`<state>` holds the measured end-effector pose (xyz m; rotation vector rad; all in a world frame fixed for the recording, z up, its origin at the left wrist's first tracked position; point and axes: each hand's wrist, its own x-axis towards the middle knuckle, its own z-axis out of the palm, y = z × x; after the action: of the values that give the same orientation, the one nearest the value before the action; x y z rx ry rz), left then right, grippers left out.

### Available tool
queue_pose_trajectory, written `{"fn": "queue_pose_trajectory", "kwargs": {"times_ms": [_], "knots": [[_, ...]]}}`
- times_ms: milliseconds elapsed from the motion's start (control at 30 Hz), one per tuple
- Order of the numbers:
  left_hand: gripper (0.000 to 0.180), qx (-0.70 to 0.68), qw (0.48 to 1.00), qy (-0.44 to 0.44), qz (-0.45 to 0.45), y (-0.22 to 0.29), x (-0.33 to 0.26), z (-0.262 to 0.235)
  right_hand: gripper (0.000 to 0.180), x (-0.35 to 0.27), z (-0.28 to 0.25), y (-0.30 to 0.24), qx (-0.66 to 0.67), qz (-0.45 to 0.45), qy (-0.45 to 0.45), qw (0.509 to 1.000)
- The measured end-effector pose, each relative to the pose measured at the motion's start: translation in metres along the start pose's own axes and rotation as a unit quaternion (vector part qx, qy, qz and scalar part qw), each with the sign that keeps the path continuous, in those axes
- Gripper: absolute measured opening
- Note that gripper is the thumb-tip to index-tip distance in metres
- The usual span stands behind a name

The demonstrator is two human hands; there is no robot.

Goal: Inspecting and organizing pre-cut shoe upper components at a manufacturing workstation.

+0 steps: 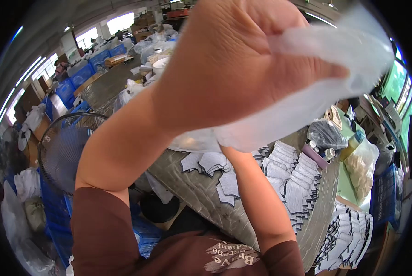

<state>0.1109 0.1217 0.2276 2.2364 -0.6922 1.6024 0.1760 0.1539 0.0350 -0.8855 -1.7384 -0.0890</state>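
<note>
I see a translucent white plastic bag (307, 92) raised close to the camera, high above the work table (201, 193). It runs from the upper right, past the thumb tip, down and leftward under the heel of the left hand (242, 60) to a crumpled end just beneath the wrist. The left hand's fingers are curled into a fist around the bag's upper part, with the thumb (316, 69) pressed flat across the film; the sheet spills out beyond the thumb tip toward the right. My right hand is hidden: only its forearm (256, 198) rises from below and vanishes behind the bag, directly under the left fingers, so I cannot tell whether those fingers are closed or loose, though the arm appears to meet the bag's lower edge.

Below the fingers, on the grey table, lie rows of flat grey-white cut fabric pieces (288, 179), overlapped like shingles, with a few loose ones nearer the wrist. More stacked pieces (348, 230) sit lower right, well apart from the hands. Beyond the thumb tip, lower right, there is a dark plastic bag (325, 133) and a clear sack of pale material (360, 168). To the left of the left forearm stands a round wire fan guard (61, 152), with blue crates (72, 87) farther back. Brown sleeves (104, 230) cover both upper arms.
</note>
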Motion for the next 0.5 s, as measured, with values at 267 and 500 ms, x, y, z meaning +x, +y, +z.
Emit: {"fn": "queue_pose_trajectory", "kwargs": {"times_ms": [267, 500], "knots": [[0.076, 0.368, 0.830, -0.039, -0.417, 0.080, -0.113, -0.048, 0.049, -0.003, -0.059, -0.027, 0.823, 0.339, 0.082, 0.448], [0.067, 0.181, 0.817, 0.046, -0.545, 0.145, -0.284, 0.050, 0.047, -0.100, -0.021, -0.031, 0.745, 0.491, -0.176, 0.416]]}}
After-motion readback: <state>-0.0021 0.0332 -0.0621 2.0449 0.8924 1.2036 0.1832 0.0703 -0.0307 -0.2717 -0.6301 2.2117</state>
